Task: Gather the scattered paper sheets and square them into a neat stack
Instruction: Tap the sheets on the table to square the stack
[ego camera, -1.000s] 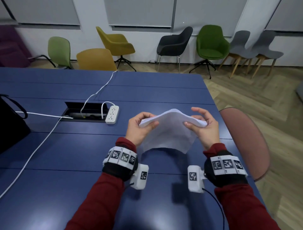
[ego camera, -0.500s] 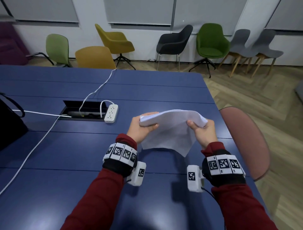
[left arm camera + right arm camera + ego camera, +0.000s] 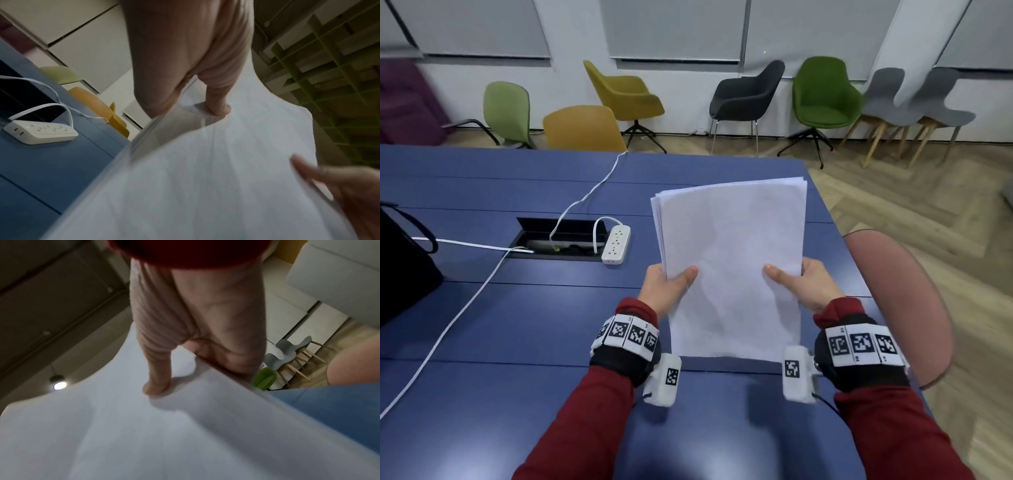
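Note:
A stack of white paper sheets (image 3: pixel 732 267) stands upright on its bottom edge on the blue table (image 3: pixel 517 325), near the right side. My left hand (image 3: pixel 671 284) grips its left edge, thumb on the front face. My right hand (image 3: pixel 801 284) grips the right edge the same way. The top edges of the sheets are slightly fanned at the upper left. In the left wrist view my left thumb presses the stack of sheets (image 3: pixel 205 178). The right wrist view shows the stack of sheets (image 3: pixel 144 434) under my right thumb. The fingers behind the sheets are hidden.
A white power strip (image 3: pixel 616 244) with white cables lies left of the sheets beside an open cable hatch (image 3: pixel 558 240). A black bag (image 3: pixel 400 267) sits at the far left. A pink chair (image 3: pixel 914 308) stands at the table's right edge. Several chairs line the wall.
The sheets were bent and drooping between my hands. They now stand upright and flat, my hands having shifted to the side edges lower down.

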A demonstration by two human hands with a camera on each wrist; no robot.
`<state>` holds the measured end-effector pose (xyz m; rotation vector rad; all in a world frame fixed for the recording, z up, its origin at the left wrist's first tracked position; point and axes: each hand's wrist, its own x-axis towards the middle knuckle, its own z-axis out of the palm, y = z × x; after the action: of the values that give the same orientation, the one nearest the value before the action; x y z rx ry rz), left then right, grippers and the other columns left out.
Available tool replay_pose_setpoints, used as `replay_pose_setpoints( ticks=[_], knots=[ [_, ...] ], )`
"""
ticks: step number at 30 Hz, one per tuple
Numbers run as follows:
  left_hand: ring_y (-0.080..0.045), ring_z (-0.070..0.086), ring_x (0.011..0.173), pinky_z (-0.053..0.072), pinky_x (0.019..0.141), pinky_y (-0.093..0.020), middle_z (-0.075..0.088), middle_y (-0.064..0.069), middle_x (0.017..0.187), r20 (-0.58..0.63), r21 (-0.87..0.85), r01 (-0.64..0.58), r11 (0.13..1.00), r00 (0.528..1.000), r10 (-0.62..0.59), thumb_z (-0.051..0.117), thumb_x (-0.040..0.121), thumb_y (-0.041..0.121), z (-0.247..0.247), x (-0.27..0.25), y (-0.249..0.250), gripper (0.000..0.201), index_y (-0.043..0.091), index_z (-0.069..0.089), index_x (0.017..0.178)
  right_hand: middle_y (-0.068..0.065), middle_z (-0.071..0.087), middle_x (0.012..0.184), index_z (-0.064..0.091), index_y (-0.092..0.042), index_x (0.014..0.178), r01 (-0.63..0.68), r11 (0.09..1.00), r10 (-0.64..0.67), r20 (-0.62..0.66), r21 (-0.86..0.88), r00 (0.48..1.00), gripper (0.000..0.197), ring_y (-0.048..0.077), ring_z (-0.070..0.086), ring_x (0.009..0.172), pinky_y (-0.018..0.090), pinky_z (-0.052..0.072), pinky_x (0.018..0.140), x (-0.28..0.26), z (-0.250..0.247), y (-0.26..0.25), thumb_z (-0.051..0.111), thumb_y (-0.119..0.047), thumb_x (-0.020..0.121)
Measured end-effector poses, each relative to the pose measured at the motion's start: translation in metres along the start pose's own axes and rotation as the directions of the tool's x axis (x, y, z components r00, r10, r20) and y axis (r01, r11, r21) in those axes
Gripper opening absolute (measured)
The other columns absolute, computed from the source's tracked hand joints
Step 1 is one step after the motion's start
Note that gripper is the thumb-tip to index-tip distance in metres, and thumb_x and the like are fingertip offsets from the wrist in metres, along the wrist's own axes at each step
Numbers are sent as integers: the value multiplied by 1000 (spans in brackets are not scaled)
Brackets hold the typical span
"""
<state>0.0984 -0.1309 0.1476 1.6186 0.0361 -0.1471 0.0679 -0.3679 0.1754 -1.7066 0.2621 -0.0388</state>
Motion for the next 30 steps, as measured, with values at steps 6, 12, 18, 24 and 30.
replay_pose_setpoints(
  ticks=[6,12,18,24,30],
  knots=[
    [-19,66,93,52,83,-29,70,-9,103,8,24,41,999,999,-41,71,81,12,7,2,-5,22,6,66,102,5,70,92,69,-5,96,180,980,-148,-281,90,948,13,-5,64,65,21,53,72,-4,25,25,66,-1,83],
    [-11,67,77,54,62,-14,71,-6,93,-32,19,139,990,990,-138,75,76,9,19,-5,-27,22,4,66,96,-9,68,66,64,-14,75,34,986,2,-214,165,977,17,7,61,64,9,50,53,-15,43,55,72,1,78],
    [-22,53,69,44,49,-18,53,-5,69,-123,16,186,982,976,-183,57,76,-10,19,-7,-15,13,3,55,74,-2,68,82,64,-14,83,-87,979,124,-194,187,973,15,17,64,77,23,52,66,-11,35,70,76,-8,76],
    [-16,29,51,24,34,-10,32,-1,54,-123,43,199,979,973,-193,38,67,-19,26,4,-22,35,9,31,49,8,67,95,62,-10,95,-143,985,159,-179,101,971,18,24,62,90,36,49,86,-2,33,71,72,-13,80],
    [-3,33,41,25,36,-12,32,1,54,-76,82,148,986,987,-142,31,70,-23,27,-3,-22,42,12,37,49,3,65,82,64,-6,91,-37,992,71,-289,121,955,17,13,60,73,16,51,61,-6,26,64,74,-6,77]
  ],
)
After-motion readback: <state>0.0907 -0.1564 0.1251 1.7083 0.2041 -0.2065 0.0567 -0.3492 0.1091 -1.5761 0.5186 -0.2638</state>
